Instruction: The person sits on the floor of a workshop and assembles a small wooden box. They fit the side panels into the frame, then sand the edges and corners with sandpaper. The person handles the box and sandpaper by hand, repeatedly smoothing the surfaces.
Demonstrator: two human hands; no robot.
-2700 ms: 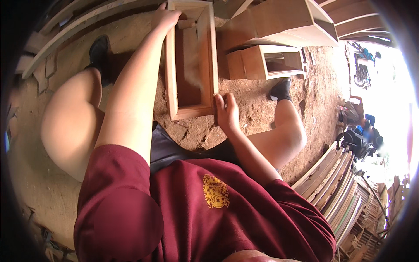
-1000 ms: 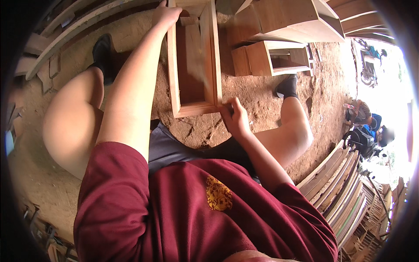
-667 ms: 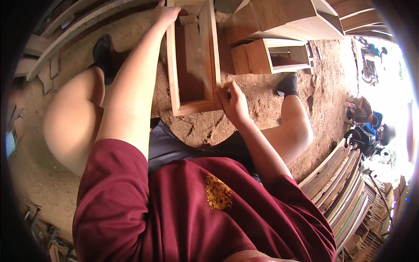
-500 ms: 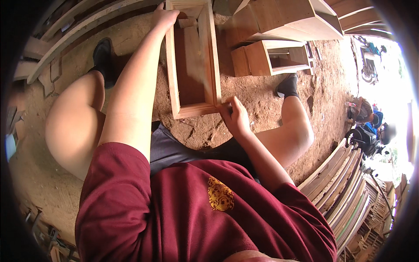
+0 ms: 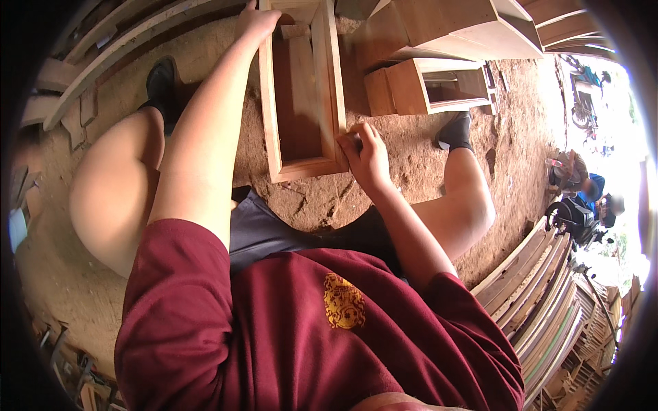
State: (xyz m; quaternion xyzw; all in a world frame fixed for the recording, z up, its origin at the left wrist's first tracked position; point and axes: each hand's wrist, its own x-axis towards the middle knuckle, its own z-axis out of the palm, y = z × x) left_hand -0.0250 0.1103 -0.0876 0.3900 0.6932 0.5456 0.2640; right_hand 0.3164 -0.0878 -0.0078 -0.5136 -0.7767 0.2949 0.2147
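Your left arm (image 5: 202, 130) was stretched long and nearly straight over a dirt floor (image 5: 411, 151), the left grip (image 5: 259, 26) closed on the left rim of a wooden box (image 5: 329, 96) toward its far end. The box was between your parted legs (image 5: 113, 192), open side facing you, long sides running away from you and near end just beyond your dark shorts (image 5: 267, 233); whether it touched the ground could not be told.

Your right arm (image 5: 411, 229) was bent, the forearm slanting forward and inward from a maroon sleeve (image 5: 466, 322). The right grip (image 5: 370, 157) was curled beside the box's right rim near the close corner; a dark patch showed within the curl, but whether it held anything could not be told.

To the right, a small case (image 5: 408, 89) sat alongside a larger cabinet (image 5: 445, 31), near your right shoe (image 5: 454, 130). Farther right were stacked planks (image 5: 531, 270), a motorbike (image 5: 574, 219) and people (image 5: 571, 172) in bright light.
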